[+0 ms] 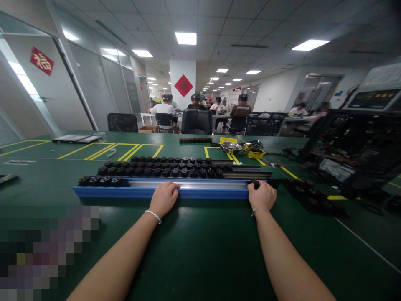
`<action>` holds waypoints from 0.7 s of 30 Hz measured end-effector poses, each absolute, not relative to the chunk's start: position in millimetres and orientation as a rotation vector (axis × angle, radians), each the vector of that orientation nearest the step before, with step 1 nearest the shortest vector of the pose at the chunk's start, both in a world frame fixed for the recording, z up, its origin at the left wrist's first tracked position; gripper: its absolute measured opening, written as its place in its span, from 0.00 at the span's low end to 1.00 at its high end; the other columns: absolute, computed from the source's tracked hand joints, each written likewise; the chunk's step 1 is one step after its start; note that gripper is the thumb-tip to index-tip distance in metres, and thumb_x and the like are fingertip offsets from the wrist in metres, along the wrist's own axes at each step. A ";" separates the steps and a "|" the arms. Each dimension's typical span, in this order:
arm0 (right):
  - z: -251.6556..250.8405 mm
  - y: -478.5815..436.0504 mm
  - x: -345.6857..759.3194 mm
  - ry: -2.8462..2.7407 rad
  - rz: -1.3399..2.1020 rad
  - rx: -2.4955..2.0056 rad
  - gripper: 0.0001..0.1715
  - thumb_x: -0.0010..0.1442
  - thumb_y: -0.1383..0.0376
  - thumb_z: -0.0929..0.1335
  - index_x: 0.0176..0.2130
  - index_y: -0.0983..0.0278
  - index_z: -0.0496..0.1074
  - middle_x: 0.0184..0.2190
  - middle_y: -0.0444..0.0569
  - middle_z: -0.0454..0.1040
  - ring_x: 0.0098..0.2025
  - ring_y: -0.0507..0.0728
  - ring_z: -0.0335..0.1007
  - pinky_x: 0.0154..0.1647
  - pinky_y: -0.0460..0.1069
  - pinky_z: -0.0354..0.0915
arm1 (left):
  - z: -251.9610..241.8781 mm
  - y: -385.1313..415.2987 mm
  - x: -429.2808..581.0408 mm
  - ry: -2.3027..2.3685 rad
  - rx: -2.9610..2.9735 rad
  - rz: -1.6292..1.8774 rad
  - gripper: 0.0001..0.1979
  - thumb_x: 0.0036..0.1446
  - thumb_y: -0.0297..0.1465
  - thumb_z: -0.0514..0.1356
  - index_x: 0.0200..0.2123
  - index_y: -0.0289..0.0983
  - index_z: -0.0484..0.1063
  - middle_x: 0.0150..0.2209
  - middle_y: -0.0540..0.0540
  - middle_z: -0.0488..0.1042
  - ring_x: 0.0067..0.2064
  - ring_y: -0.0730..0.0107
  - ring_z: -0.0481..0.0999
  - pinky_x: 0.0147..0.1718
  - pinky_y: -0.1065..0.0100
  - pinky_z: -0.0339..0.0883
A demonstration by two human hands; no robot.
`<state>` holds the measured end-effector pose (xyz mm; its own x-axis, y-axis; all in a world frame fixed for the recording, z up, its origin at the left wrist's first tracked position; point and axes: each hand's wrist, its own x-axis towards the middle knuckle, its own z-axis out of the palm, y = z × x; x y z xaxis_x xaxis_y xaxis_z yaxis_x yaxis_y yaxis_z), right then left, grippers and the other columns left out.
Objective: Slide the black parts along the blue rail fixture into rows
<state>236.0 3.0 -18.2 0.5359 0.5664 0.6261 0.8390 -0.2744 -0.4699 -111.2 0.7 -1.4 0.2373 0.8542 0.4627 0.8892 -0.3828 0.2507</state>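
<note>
A long blue rail point(109, 192) with a silver channel lies across the green table in front of me. My left hand point(163, 198) rests curled over its front edge near the middle. My right hand point(262, 195) is closed at the rail's right end, pinching a small black part point(256, 183). A few black parts point(100, 180) sit in the rail's left end. Behind it lie rows of several more black parts point(163, 166) on dark rails.
A pile of black parts point(308, 196) lies to the right. A metal bowl point(231, 146) and yellow tray point(228, 140) sit further back. A dark equipment rack point(357, 146) stands at right. People sit at tables beyond.
</note>
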 end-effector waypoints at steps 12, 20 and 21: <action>-21.4 4.4 248.8 -1.154 -0.465 -1.949 0.19 0.51 0.61 0.60 0.35 0.69 0.73 0.35 0.59 0.73 0.39 0.62 0.64 0.46 0.56 0.54 | -2.8 1.6 -110.8 -1.700 -2.408 -0.821 0.15 0.58 0.28 0.48 0.38 0.39 0.74 0.38 0.46 0.75 0.40 0.64 0.73 0.43 0.64 0.63; -23.6 5.3 258.9 -1.140 -0.425 -1.954 0.21 0.51 0.61 0.61 0.38 0.70 0.73 0.38 0.59 0.73 0.42 0.63 0.64 0.49 0.57 0.55 | -4.2 2.0 -111.9 -1.691 -2.425 -0.842 0.15 0.58 0.28 0.47 0.38 0.38 0.74 0.38 0.46 0.75 0.40 0.64 0.73 0.44 0.63 0.63; -24.3 5.6 260.5 -1.140 -0.424 -1.948 0.21 0.51 0.61 0.61 0.38 0.71 0.73 0.38 0.60 0.72 0.43 0.63 0.64 0.49 0.57 0.55 | -4.3 2.0 -112.0 -1.691 -2.423 -0.844 0.15 0.57 0.28 0.47 0.38 0.38 0.74 0.38 0.46 0.75 0.40 0.64 0.73 0.43 0.63 0.63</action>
